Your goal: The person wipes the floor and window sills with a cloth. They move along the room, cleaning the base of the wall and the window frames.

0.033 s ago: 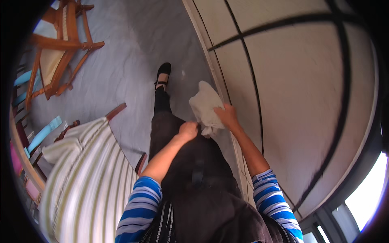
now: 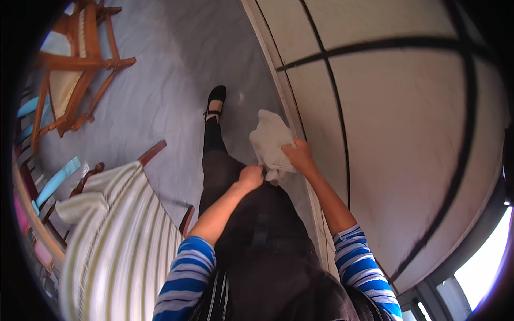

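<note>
A crumpled off-white cloth (image 2: 272, 140) hangs between my hands, in front of my dark trousers. My right hand (image 2: 300, 157) grips its right side, thumb and fingers closed on the fabric. My left hand (image 2: 250, 177) is curled into a closed grip at the cloth's lower left edge, where a bunched corner droops beside it. The fingertips of that hand are partly hidden.
To my right rises a pale panelled wall (image 2: 396, 117) with dark lines. At left stand a striped upholstered chair (image 2: 126, 230) and, farther off, a wooden chair (image 2: 80, 64). My black shoe (image 2: 216, 96) rests on the grey floor (image 2: 160, 85).
The view has shifted slightly. Both hands keep their hold on the cloth, and its upper edge has sagged a little.
</note>
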The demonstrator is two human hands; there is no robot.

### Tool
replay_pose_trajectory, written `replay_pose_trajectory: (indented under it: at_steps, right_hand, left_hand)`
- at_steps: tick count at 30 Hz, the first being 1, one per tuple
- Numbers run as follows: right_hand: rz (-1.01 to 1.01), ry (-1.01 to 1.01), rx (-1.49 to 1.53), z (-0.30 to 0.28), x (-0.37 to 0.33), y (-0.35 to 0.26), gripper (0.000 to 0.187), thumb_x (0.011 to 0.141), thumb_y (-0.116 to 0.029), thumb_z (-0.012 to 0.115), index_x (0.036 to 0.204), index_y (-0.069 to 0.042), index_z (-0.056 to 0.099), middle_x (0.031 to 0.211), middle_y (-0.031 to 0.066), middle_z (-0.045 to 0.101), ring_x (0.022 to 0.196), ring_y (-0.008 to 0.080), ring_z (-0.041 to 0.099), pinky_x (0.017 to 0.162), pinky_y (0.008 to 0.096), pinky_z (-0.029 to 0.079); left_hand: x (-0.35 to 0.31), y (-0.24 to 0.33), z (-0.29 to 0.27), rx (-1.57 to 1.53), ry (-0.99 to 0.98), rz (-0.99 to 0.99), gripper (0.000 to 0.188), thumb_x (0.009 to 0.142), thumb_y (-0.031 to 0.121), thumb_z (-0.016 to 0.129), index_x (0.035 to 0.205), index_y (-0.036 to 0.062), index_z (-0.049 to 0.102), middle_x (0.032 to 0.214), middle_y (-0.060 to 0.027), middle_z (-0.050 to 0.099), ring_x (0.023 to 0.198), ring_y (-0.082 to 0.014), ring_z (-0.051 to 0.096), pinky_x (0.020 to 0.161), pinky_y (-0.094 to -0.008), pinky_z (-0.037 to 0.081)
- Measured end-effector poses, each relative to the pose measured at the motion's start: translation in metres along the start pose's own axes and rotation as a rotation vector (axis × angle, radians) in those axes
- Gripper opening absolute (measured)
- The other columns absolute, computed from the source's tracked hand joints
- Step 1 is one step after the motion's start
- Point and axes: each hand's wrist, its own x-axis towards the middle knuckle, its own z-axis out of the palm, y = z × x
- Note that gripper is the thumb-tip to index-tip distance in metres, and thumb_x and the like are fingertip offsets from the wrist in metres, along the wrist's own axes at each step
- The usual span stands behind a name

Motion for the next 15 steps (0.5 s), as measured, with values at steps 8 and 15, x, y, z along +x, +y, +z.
replay_pose_trajectory:
  at_steps: [8, 15]
  right_hand:
    - [-0.203, 0.158, -0.247, 0.067, 0.217, -0.075, 0.042, 0.082, -0.001, 0.043, 0.118, -0.007, 0.065, 0.109, 0.0224, 0.067, 0.1, 0.0384, 0.064, 0.089, 0.0408, 0.049]
    - [-0.698, 0.264, -0.551, 0.084, 0.426, -0.241, 0.036, 0.079, -0.001, 0.045, 0.099, -0.012, 0.074, 0.097, 0.0207, 0.069, 0.098, 0.0341, 0.065, 0.083, 0.0401, 0.052]
  left_hand:
    - [0.098, -0.005, -0.059, -0.177, 0.065, 0.082, 0.025, 0.083, 0.016, 0.061, 0.104, 0.0014, 0.058, 0.096, -0.0196, 0.062, 0.093, -0.0392, 0.06, 0.08, -0.0484, 0.05]
    - [0.138, 0.002, -0.123, -0.281, 0.284, 0.225, 0.017, 0.08, 0.015, 0.061, 0.093, 0.0036, 0.061, 0.091, -0.0184, 0.065, 0.085, -0.0368, 0.063, 0.072, -0.0485, 0.048]
